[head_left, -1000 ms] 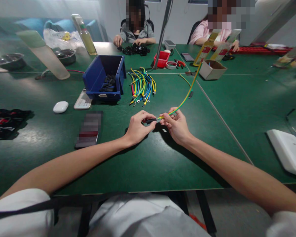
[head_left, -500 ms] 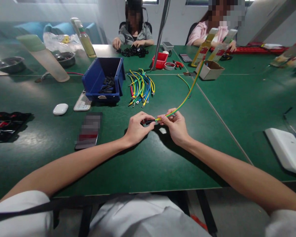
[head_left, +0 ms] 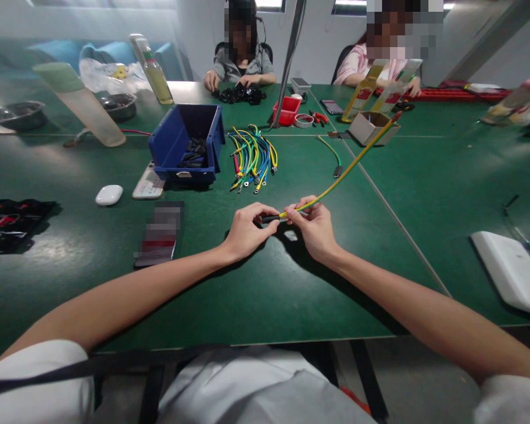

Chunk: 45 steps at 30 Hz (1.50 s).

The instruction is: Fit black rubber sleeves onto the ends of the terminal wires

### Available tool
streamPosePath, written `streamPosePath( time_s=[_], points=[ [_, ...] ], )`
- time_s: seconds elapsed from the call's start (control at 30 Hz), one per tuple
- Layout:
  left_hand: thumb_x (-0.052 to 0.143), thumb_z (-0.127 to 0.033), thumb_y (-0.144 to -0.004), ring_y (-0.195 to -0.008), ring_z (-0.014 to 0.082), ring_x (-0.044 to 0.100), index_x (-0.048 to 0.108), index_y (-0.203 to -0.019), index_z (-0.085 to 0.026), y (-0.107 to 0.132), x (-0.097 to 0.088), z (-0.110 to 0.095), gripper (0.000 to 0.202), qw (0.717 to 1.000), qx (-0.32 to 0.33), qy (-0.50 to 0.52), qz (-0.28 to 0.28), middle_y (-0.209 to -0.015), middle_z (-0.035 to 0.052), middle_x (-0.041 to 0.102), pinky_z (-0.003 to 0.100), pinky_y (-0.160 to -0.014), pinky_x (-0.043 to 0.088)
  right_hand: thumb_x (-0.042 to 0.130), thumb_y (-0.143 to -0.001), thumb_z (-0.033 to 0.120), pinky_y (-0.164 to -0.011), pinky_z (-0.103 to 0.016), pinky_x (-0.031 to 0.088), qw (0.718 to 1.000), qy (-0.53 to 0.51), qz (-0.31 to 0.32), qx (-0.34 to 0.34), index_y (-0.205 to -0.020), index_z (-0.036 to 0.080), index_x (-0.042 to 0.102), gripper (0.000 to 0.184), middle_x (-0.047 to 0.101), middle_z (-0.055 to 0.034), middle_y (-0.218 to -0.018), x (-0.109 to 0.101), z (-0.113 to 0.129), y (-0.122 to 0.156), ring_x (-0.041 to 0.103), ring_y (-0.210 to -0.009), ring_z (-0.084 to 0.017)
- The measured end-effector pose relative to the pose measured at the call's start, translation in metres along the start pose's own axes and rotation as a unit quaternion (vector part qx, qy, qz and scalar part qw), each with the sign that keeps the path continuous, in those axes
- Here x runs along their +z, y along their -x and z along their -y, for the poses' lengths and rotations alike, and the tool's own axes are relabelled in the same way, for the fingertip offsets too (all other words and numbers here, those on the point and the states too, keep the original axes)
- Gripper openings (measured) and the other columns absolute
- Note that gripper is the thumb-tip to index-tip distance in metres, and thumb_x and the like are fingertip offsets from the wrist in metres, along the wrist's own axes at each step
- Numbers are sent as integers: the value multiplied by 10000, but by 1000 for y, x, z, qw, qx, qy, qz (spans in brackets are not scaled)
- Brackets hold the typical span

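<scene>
My left hand (head_left: pixel 246 229) pinches a short black sleeve (head_left: pixel 269 218) at the near end of a yellow-green wire (head_left: pixel 344 175). My right hand (head_left: pixel 314 227) grips that wire just behind the sleeve, fingers closed around it. The wire rises away to the right, its far end over a cardboard box (head_left: pixel 371 126). Both hands hover just above the green table (head_left: pixel 265 294) in the middle. A bundle of coloured wires (head_left: pixel 252 156) lies beyond the hands. A blue bin (head_left: pixel 188 141) holding black sleeves stands left of the bundle.
A phone (head_left: pixel 159 234) lies left of my hands, with a white earbud case (head_left: pixel 109 194) further left. A loose yellow-green wire (head_left: pixel 331 152) lies beyond. A white device (head_left: pixel 510 272) rests at the right edge. Two people sit at the far side, bottles and metal bowls at the back left.
The wire's far end has swung to the right and straightened out. My hands stay together at the same spot on the sleeve and wire.
</scene>
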State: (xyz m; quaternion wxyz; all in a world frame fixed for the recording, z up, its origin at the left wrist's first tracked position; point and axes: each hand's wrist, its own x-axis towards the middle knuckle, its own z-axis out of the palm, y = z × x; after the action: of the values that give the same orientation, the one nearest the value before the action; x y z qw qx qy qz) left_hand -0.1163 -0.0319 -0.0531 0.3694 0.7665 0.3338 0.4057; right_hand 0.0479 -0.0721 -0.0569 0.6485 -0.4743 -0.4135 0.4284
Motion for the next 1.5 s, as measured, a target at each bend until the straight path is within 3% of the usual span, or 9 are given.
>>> streamPosePath(
  time_s=[0.23,0.6,1.5],
  points=[
    [654,-173,-797,-809,157,662,693,-972,-170,0,-1,0,179,1000,5,13,5,-932,55,710,264,-701,524,811,-680,343,-603,-236,507,1000,-12,-9,14,-803,220,521,338,615,50,-732,-3,-1,-2,620,-645,-103],
    [677,-214,-793,-711,132,630,701,-967,-172,1,0,4,181,1000,-13,17,-17,-881,43,717,254,-651,506,808,-683,347,-611,-235,495,999,-26,-2,36,-791,221,511,341,613,45,-725,-4,-1,-3,634,-690,-114],
    [695,-231,-788,-716,138,637,730,-946,-180,1,2,4,171,999,-18,37,-20,-861,45,724,249,-637,501,825,-665,305,-623,-243,469,1000,-16,-5,24,-761,211,559,298,628,39,-692,-4,-2,-2,619,-658,-114]
  ],
)
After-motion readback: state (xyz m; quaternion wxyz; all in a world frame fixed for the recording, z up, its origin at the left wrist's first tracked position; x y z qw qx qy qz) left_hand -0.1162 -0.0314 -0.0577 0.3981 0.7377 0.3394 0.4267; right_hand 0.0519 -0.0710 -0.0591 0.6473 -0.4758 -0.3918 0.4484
